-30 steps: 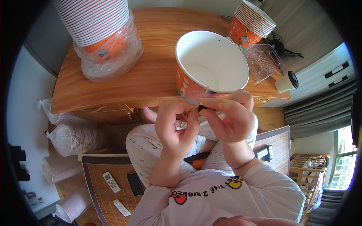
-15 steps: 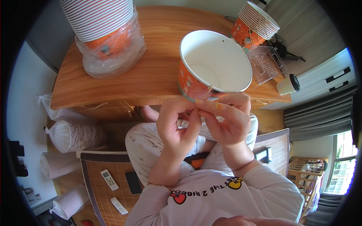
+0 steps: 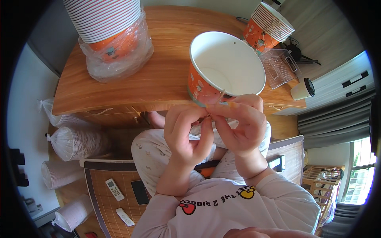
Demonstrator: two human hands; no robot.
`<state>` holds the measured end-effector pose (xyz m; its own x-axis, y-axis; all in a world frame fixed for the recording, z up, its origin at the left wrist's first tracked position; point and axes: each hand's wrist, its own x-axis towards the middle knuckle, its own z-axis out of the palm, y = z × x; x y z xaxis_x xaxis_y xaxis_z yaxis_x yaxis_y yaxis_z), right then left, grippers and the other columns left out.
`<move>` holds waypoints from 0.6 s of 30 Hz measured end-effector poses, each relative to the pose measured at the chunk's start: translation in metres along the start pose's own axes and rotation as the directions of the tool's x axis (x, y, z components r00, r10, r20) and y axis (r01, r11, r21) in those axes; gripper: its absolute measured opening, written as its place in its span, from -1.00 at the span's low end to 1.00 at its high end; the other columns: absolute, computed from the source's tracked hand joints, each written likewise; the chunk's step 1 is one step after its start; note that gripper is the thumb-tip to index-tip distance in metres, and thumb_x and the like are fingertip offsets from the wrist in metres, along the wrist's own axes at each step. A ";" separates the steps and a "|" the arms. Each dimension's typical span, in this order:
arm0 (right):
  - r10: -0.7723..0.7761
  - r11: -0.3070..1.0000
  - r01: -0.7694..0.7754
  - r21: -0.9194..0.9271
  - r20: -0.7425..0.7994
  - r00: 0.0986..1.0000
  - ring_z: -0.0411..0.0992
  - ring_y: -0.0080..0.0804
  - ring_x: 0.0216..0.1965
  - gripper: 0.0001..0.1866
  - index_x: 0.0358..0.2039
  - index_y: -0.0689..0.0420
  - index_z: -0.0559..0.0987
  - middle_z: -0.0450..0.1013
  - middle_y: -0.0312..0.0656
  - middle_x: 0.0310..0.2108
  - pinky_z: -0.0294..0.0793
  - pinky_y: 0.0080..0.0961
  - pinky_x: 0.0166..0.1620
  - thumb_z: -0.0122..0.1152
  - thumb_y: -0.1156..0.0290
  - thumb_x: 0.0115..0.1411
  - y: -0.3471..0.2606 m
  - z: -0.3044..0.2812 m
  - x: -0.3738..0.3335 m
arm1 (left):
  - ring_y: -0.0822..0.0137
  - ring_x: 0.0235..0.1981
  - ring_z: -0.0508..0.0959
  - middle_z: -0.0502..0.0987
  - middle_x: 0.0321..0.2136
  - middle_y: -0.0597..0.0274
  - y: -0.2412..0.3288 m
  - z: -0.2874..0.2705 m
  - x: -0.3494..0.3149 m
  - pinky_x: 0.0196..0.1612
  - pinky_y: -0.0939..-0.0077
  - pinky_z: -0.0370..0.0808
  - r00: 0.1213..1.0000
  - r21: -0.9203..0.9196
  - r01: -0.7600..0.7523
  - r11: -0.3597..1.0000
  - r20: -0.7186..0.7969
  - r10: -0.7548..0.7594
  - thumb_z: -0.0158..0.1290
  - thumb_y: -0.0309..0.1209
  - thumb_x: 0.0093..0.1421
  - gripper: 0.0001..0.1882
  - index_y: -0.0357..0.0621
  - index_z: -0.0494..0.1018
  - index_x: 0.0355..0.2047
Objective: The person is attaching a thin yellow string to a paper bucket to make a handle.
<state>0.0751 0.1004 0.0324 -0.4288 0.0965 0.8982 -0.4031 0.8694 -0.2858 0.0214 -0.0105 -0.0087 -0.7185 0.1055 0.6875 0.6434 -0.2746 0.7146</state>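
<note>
Bucket (image 3: 227,65) nr desk (image 3: 170,59) edge, space L

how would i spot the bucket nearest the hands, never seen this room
Find the wooden desk. Near its front edge, right of centre, stands an orange paper bucket, white inside. It stands alone, while the left stack and right stack are many nested buckets.

Cannot make out the lower end of the cord (image 3: 222,94), hidden between left hand (image 3: 187,133) and right hand (image 3: 241,127), nor the top of the tall stack (image 3: 109,29), cut off above, nor the tiny buttons (image 3: 116,192) on 2 remotes (image 3: 125,217).
</note>
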 end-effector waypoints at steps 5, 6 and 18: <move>0.060 0.998 -0.056 -0.037 0.100 0.993 0.29 -0.53 -0.38 -0.58 -0.29 0.00 0.66 0.37 -0.44 -0.43 0.25 -0.62 -0.32 0.50 0.63 -0.23 0.000 -0.009 -0.003 | 0.26 -0.46 0.46 0.50 -0.47 0.22 0.003 -0.002 0.003 -0.38 0.47 0.37 1.000 0.035 -0.027 0.999 0.005 0.027 0.14 -0.60 -0.05 -0.86 -0.22 0.50 -0.42; 0.060 0.998 -0.057 -0.038 0.099 0.993 0.29 -0.53 -0.38 -0.58 -0.29 0.00 0.66 0.37 -0.44 -0.43 0.25 -0.62 -0.32 0.50 0.63 -0.23 -0.001 -0.008 -0.004 | 0.25 -0.46 0.47 0.51 -0.48 0.23 0.004 -0.001 0.003 -0.38 0.45 0.37 0.999 0.047 -0.032 0.998 -0.006 0.033 0.16 -0.59 -0.06 -0.86 -0.22 0.50 -0.42; 0.115 0.973 -0.038 -0.229 0.336 0.935 0.34 -0.44 -0.27 -0.42 -0.15 0.07 0.18 0.63 -0.20 -0.35 0.36 -0.53 -0.08 0.33 0.76 -0.03 -0.013 -0.021 0.002 | 0.25 -0.46 0.47 0.53 -0.49 0.28 0.001 0.000 0.003 -0.37 0.45 0.38 0.994 0.166 -0.087 0.982 -0.045 0.096 0.21 -0.60 -0.10 -0.83 -0.18 0.52 -0.43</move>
<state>0.0962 0.0999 0.0450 -0.7187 0.0276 0.6948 -0.1910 0.9529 -0.2354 0.0202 -0.0104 -0.0058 -0.6646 0.0359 0.7464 0.7386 -0.1199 0.6634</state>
